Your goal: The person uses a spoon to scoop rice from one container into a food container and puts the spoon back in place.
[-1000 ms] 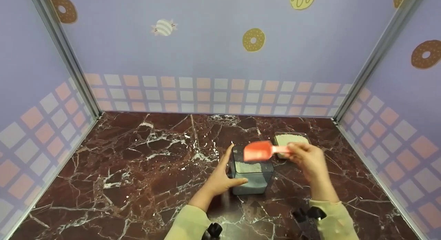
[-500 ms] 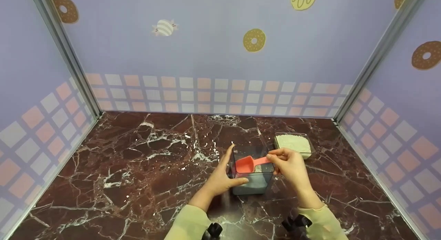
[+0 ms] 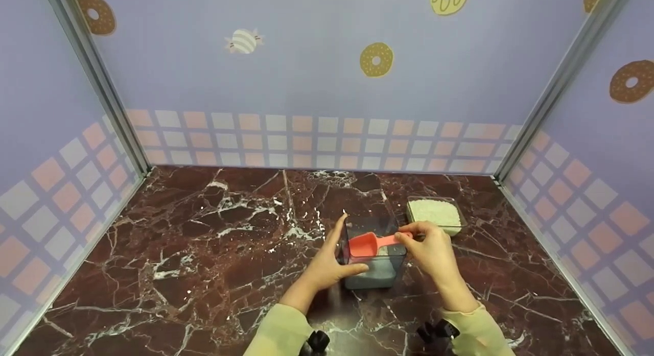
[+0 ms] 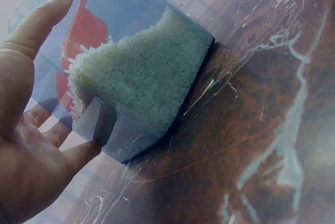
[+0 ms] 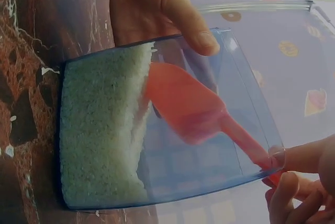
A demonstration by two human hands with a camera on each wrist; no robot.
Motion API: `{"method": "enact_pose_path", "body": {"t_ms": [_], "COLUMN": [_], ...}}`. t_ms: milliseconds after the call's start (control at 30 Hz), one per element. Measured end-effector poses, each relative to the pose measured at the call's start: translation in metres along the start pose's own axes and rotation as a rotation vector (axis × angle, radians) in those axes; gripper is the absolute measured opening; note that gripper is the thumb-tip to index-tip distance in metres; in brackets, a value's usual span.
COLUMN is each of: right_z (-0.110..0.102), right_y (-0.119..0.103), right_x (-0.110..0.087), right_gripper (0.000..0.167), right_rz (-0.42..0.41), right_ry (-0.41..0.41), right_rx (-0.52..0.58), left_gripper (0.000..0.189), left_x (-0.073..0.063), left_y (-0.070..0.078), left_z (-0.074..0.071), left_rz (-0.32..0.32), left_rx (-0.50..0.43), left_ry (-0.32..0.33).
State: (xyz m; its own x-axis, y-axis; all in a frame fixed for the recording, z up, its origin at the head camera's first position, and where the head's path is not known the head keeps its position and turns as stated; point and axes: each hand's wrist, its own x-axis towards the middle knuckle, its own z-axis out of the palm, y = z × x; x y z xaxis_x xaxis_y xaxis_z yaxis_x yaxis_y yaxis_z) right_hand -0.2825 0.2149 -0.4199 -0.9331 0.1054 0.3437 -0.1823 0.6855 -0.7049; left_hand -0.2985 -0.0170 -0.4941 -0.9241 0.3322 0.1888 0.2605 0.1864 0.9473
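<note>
A clear bluish plastic container [image 3: 374,274], partly filled with white rice [image 4: 141,67], stands upright on the table. My left hand [image 3: 327,266] grips its left side, thumb on the near wall and fingers round the far left. A red scoop [image 3: 364,244] lies tilted inside the container, its bowl toward the left wall and its tip at the rice, as the right wrist view shows through the wall. My right hand [image 3: 431,246] pinches the scoop's handle [image 5: 243,140] at the container's right rim. The bowl looks bare of rice.
A second, lower clear container [image 3: 437,215], full of white rice, stands behind my right hand. Scattered white grains [image 3: 319,220] lie on the dark red marbled table [image 3: 204,274]. Patterned panels [image 3: 327,136] enclose the back and both sides.
My right hand has brought the scoop down and left from above the container into it, then stayed nearly still. My left hand has kept its hold on the container.
</note>
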Motion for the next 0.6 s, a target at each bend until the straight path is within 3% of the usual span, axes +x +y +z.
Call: {"method": "enact_pose_path", "body": {"t_ms": [267,433,600], "right_z": [-0.012,-0.023,-0.032], "right_y": [0.004,0.007,0.009], "right_x": [0.006,0.009,0.013], "right_gripper": [0.037,0.046,0.046], "right_rz": [0.095,0.147,0.157], "right_ry": [-0.086,-0.103,-0.088], "right_rx": [0.037,0.058,0.035], "left_gripper": [0.122,0.128,0.133], "left_x": [0.000,-0.002,-0.002], "left_y": [-0.002,-0.002,-0.003], "left_z": [-0.001,-0.002,-0.007], "left_rz": [0.010,-0.007,0.039], "left_rx": [-0.038,0.054,0.092], "left_ry": [-0.033,-0.026,-0.045]}}
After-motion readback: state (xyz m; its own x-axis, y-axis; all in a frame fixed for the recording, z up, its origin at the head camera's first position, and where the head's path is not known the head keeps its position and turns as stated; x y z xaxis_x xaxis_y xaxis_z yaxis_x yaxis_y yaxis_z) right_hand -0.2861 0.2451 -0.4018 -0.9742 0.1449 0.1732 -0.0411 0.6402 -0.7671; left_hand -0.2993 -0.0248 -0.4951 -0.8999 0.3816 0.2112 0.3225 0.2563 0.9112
